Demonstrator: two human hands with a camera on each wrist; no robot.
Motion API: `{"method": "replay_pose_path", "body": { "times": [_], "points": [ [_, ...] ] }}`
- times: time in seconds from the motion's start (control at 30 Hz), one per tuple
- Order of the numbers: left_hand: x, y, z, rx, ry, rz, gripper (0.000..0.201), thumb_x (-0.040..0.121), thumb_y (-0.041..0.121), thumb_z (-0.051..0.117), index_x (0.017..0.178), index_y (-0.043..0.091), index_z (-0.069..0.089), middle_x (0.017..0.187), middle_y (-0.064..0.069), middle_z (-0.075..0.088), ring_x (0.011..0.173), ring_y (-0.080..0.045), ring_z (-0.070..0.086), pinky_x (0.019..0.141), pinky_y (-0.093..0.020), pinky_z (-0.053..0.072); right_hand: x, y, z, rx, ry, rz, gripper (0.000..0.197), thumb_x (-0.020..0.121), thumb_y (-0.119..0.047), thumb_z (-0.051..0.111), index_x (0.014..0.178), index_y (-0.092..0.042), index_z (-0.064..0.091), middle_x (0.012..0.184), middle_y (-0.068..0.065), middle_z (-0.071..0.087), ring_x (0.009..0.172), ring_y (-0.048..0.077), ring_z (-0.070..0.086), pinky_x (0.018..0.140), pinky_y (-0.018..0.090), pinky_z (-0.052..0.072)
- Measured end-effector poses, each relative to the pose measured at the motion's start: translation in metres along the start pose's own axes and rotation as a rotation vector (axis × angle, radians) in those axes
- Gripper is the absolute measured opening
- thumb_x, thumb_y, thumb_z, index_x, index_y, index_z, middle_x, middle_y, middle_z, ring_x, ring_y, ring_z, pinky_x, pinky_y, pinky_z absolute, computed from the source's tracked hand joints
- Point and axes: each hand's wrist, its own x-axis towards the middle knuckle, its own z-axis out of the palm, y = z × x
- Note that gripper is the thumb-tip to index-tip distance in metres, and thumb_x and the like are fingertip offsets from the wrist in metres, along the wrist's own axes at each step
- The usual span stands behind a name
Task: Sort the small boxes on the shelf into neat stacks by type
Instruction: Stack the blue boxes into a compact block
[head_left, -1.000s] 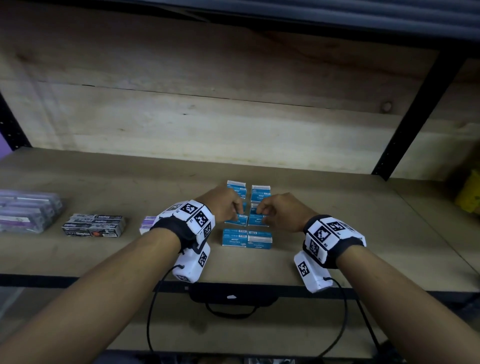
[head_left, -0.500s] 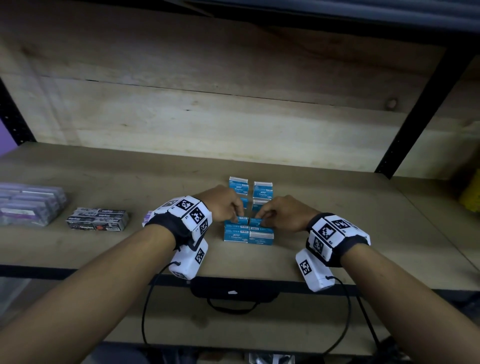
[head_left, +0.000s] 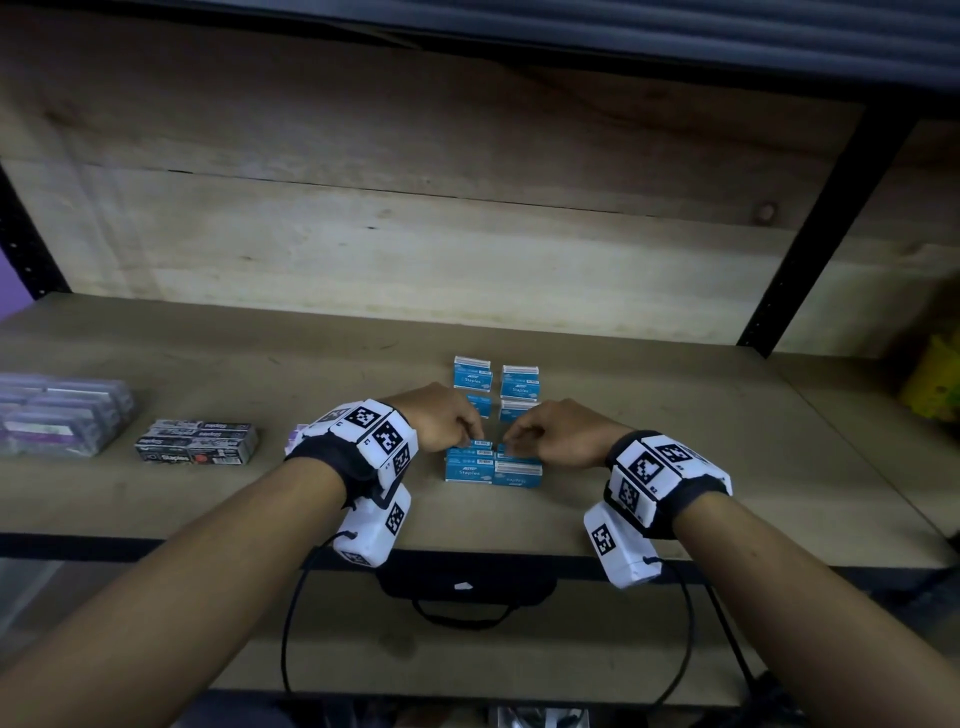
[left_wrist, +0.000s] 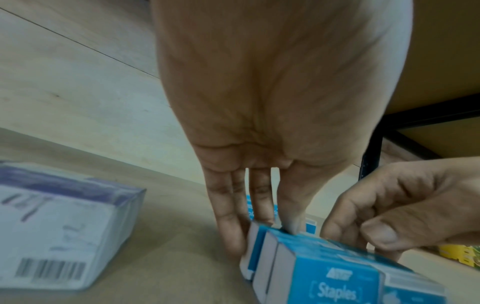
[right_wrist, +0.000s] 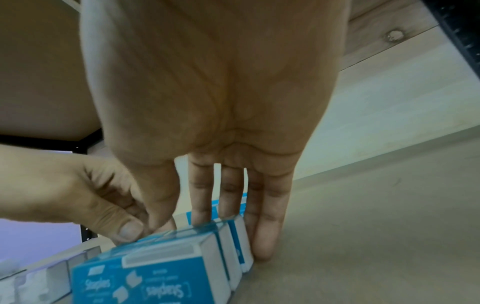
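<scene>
Several blue staple boxes lie in paired rows on the wooden shelf. My left hand pinches one blue box of the middle row, thumb on top and fingers down its far side. Beside it, my right hand pinches the neighbouring blue box the same way, fingers reaching behind it. Both held boxes sit against the front pair. The back pair stands apart, and another pair is partly hidden by my hands.
Black staple boxes and clear-wrapped purple packs lie at the left. A white and purple box sits just left of my left wrist. A black post and a yellow object are at the right.
Both hands have slid their two blue boxes toward me, closing the gap to the front pair. The back pair has not moved.
</scene>
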Motion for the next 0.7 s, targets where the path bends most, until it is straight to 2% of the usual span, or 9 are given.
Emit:
{"method": "replay_pose_path", "body": {
  "times": [0.07, 0.17, 0.27, 0.37, 0.43, 0.5, 0.6, 0.7],
  "points": [
    [-0.0004, -0.0005, 0.0004, -0.004, -0.005, -0.006, 0.027, 0.094, 0.015, 0.053, 0.116, 0.023, 0.068, 0.123, 0.003, 0.063, 0.113, -0.015, 0.056, 0.100, -0.029, 0.043, -0.0015, -0.0004, 0.0001, 0.010, -0.027, 0.020, 0.044, 0.080, -0.053, 0.065, 0.118, -0.031, 0.062, 0.120, -0.011, 0.063, 0.108, 0.008, 0.056, 0.089, 0.021, 0.041],
    [-0.0018, -0.0015, 0.0002, -0.037, -0.019, -0.012, 0.028, 0.094, 0.018, 0.054, 0.117, 0.024, 0.067, 0.123, 0.003, 0.063, 0.113, -0.015, 0.056, 0.102, -0.031, 0.043, -0.0045, 0.0003, -0.0001, 0.013, -0.048, 0.018, 0.060, 0.067, -0.048, 0.079, 0.121, -0.030, 0.059, 0.119, -0.010, 0.063, 0.108, 0.008, 0.057, 0.094, 0.023, 0.044],
    [-0.0040, -0.0043, -0.0005, -0.083, -0.037, -0.025, 0.030, 0.089, 0.030, 0.061, 0.119, 0.029, 0.065, 0.118, 0.008, 0.063, 0.111, -0.012, 0.056, 0.101, -0.029, 0.042, -0.0054, 0.0008, 0.0016, 0.005, -0.029, 0.018, 0.061, 0.062, -0.037, 0.086, 0.117, -0.029, 0.061, 0.114, -0.010, 0.064, 0.102, 0.008, 0.059, 0.089, 0.022, 0.045],
    [-0.0064, -0.0058, -0.0010, -0.086, -0.074, -0.039, 0.043, 0.077, 0.043, 0.072, 0.118, 0.033, 0.062, 0.113, 0.012, 0.064, 0.105, -0.008, 0.058, 0.098, -0.029, 0.044, -0.0045, 0.0011, 0.0032, 0.003, -0.007, 0.011, 0.057, 0.063, -0.027, 0.086, 0.115, -0.028, 0.062, 0.113, -0.007, 0.066, 0.098, 0.009, 0.060, 0.085, 0.020, 0.047],
    [-0.0071, -0.0057, 0.0000, -0.059, -0.085, -0.027, 0.054, 0.071, 0.039, 0.079, 0.121, 0.030, 0.061, 0.113, 0.012, 0.064, 0.104, -0.008, 0.059, 0.098, -0.028, 0.046, -0.0038, 0.0006, 0.0036, 0.002, 0.001, 0.001, 0.055, 0.065, -0.023, 0.085, 0.115, -0.027, 0.063, 0.112, -0.006, 0.066, 0.097, 0.010, 0.061, 0.084, 0.020, 0.046],
    [-0.0074, -0.0052, 0.0013, -0.056, -0.081, -0.021, 0.058, 0.069, 0.028, 0.083, 0.123, 0.027, 0.059, 0.113, 0.010, 0.063, 0.105, -0.010, 0.059, 0.098, -0.028, 0.047, -0.0035, -0.0002, 0.0039, -0.007, 0.006, -0.008, 0.054, 0.065, -0.022, 0.085, 0.115, -0.026, 0.063, 0.112, -0.006, 0.066, 0.097, 0.010, 0.060, 0.083, 0.020, 0.046],
    [-0.0080, -0.0044, 0.0031, -0.079, -0.063, -0.012, 0.057, 0.069, 0.016, 0.083, 0.122, 0.023, 0.061, 0.113, 0.005, 0.065, 0.103, -0.012, 0.062, 0.097, -0.029, 0.049, -0.0032, -0.0002, 0.0046, -0.013, 0.016, -0.014, 0.053, 0.066, -0.022, 0.085, 0.114, -0.026, 0.063, 0.111, -0.006, 0.066, 0.096, 0.010, 0.060, 0.083, 0.020, 0.047],
    [-0.0087, -0.0037, 0.0038, -0.091, -0.044, 0.001, 0.054, 0.069, 0.014, 0.083, 0.118, 0.023, 0.062, 0.110, 0.005, 0.067, 0.099, -0.011, 0.063, 0.093, -0.027, 0.051, -0.0031, -0.0006, 0.0054, -0.014, 0.017, -0.018, 0.053, 0.067, -0.022, 0.084, 0.115, -0.026, 0.063, 0.112, -0.006, 0.066, 0.097, 0.010, 0.060, 0.083, 0.021, 0.048]
  ]
}}
